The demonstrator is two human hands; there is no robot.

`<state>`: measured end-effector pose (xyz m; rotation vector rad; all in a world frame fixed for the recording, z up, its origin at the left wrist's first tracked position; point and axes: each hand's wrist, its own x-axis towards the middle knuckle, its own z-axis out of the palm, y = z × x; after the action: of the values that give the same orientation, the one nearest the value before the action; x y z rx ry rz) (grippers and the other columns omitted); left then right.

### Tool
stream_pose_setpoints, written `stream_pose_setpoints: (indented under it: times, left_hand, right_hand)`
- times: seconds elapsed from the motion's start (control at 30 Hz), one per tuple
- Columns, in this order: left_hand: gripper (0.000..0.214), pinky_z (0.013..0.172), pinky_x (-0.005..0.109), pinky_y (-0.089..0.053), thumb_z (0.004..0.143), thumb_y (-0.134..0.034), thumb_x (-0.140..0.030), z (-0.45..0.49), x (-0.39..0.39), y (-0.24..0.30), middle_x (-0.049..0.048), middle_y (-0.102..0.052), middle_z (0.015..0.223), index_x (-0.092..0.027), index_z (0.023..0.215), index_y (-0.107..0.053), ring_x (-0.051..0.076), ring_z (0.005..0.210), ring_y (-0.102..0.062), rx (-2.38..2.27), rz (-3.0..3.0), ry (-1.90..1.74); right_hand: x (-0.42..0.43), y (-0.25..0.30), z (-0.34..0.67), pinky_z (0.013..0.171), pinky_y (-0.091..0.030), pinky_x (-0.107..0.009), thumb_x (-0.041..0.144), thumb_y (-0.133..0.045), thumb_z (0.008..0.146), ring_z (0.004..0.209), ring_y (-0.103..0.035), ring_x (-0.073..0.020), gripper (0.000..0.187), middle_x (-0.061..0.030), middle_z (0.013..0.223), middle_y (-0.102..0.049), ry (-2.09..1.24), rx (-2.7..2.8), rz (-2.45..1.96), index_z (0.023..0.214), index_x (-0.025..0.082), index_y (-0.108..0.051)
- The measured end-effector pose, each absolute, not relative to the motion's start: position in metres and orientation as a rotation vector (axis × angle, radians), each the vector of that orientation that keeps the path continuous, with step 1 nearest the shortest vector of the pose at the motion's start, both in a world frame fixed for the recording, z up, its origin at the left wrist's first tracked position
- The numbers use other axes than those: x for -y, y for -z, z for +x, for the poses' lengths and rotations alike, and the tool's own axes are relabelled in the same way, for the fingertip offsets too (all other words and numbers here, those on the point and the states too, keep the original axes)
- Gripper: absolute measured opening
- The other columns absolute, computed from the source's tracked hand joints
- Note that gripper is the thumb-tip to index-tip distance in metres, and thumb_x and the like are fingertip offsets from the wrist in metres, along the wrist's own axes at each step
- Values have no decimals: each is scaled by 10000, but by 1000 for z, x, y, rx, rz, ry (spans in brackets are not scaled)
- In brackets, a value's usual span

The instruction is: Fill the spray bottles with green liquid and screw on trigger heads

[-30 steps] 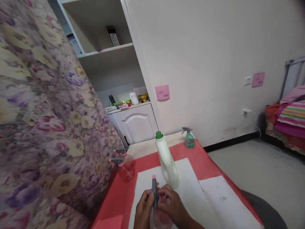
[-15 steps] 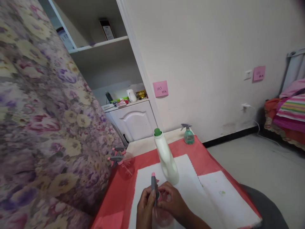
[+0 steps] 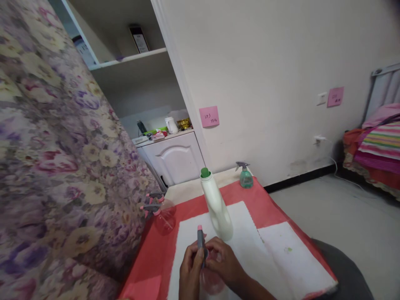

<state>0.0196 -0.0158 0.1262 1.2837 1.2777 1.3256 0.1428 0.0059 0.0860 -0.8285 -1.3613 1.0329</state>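
A clear pink spray bottle [image 3: 214, 284] with a grey trigger head [image 3: 200, 238] and pink nozzle tip is between my hands at the near side of the table. My left hand [image 3: 189, 268] is closed around the trigger head, thumb along its side. Closed at the neck just under the head, my right hand [image 3: 227, 261] hides the collar, so I cannot tell if head and bottle are joined. Right behind them stands a tall pale-green jug [image 3: 215, 204] with a green piece [image 3: 205, 172] in its mouth.
Pink spray bottles [image 3: 165, 221] with grey heads stand at the table's left edge, by a floral curtain [image 3: 78, 166]. A green spray bottle [image 3: 246, 179] is at the far right corner. White sheets [image 3: 287, 254] cover part of the red tablecloth [image 3: 181, 211]. A dark rounded seat [image 3: 340, 266] adjoins the right edge.
The view has shifted slightly, so the scene sits a little further left. Both hands keep nearly the same hold on the spray bottle.
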Motion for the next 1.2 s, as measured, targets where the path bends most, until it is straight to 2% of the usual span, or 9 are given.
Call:
stream_pose_setpoints:
  times: [0.1,0.2,0.27,0.43,0.63,0.87,0.93,1.07,1.2]
  left_hand:
    - [374,840,329,-507,741,-713,-531,20,17,-128,45,-725,971,-203,920,-697,269,995,-638,-1261,1254,-1326]
    - [364,718,286,-500,761,-679,-562,22,15,-131,2,-671,785,-203,818,-671,207,795,-617,-1212,1193,-1314]
    - [367,685,265,-483,763,-678,-563,23,12,-131,-16,-622,711,-198,745,-647,182,737,-584,-1203,1176,-1311]
    - [382,729,283,-491,730,-706,-567,23,9,-131,-2,-649,732,-188,768,-678,197,770,-598,-1190,1159,-1292]
    - [376,728,280,-484,726,-699,-576,29,13,-135,10,-698,827,-203,768,-677,218,809,-618,-1277,1179,-1342]
    - [379,761,292,-470,715,-705,-582,30,12,-132,3,-653,700,-208,689,-649,263,908,-620,-1344,1218,-1392]
    - [384,779,296,-472,703,-715,-585,29,11,-129,13,-681,763,-206,717,-657,267,936,-620,-1348,1218,-1397]
    - [452,802,313,-483,670,-723,-620,28,10,-123,63,-720,1036,-188,799,-685,270,966,-630,-1360,1192,-1416]
    - [424,819,298,-480,681,-723,-605,27,8,-117,65,-694,1140,-189,748,-671,279,1043,-619,-1370,1199,-1433]
  right_hand:
    - [-8,-87,143,776,-430,-327,261,-751,678,839,-593,-210,167,-14,834,-660,-1019,1385,-834,834,201,-739]
    - [-10,-86,144,774,-420,-323,334,-760,690,832,-588,-206,187,-8,824,-659,-1008,1403,-836,825,207,-738]
    - [-11,-86,144,773,-418,-316,328,-773,679,831,-586,-202,197,-4,822,-655,-1010,1407,-839,829,205,-737]
    - [-13,-85,144,746,-413,-305,275,-793,653,783,-565,-186,184,14,782,-623,-1030,1414,-874,810,197,-736]
    - [-11,-88,142,762,-423,-321,284,-769,676,831,-583,-211,158,-6,810,-631,-997,1394,-892,787,189,-709]
    - [-4,-80,122,741,-430,-324,175,-718,676,794,-566,-207,172,0,807,-573,-864,1248,-1021,770,200,-576]
    - [-2,-81,121,735,-444,-327,171,-732,657,790,-572,-211,200,-5,813,-579,-869,1232,-1037,795,194,-589]
    - [1,-91,130,812,-455,-347,104,-706,661,895,-598,-236,232,-41,907,-632,-954,1375,-948,878,181,-682]
    - [-1,-96,135,782,-452,-342,124,-679,696,860,-604,-233,122,-33,847,-629,-937,1388,-954,802,185,-678]
